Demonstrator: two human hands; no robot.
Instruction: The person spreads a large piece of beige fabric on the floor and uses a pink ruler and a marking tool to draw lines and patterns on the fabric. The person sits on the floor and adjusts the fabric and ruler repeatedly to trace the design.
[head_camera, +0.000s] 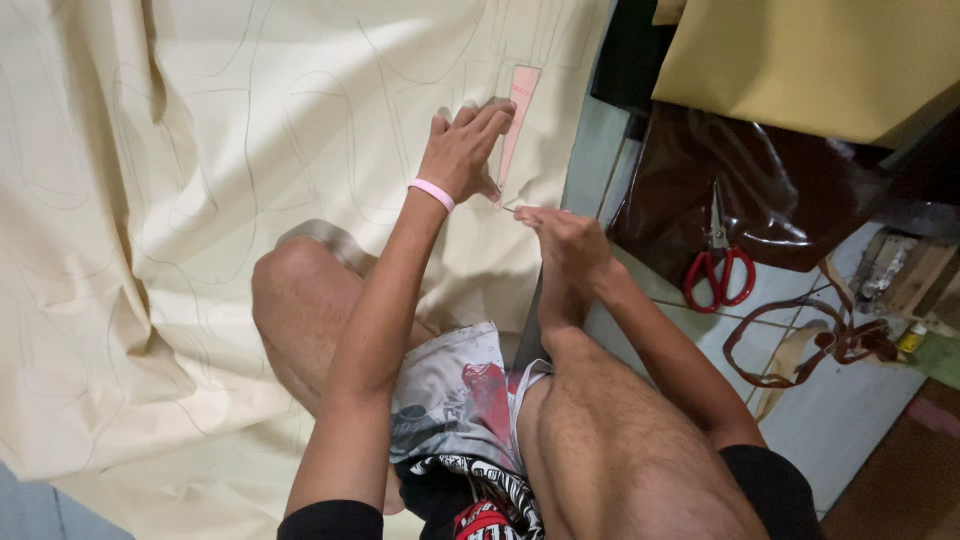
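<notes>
The left hand (465, 150) presses flat, fingers spread, on one narrow pink template (519, 120) lying on the cream sheet (200, 150) at its far right edge. The right hand (560, 232) pinches a thin pen (508, 208), tip at the template's near end. Two bare knees crowd the near side. Right, on the tiled floor (850, 420): one pair of red scissors (719, 265), one brown sheet (770, 180), curled strips (820, 345).

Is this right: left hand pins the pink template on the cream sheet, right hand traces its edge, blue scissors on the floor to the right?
One error: the scissors have red handles, not blue, as the head view shows. The rest holds: left hand pins the pink template on the cream sheet, right hand at its edge.
</notes>
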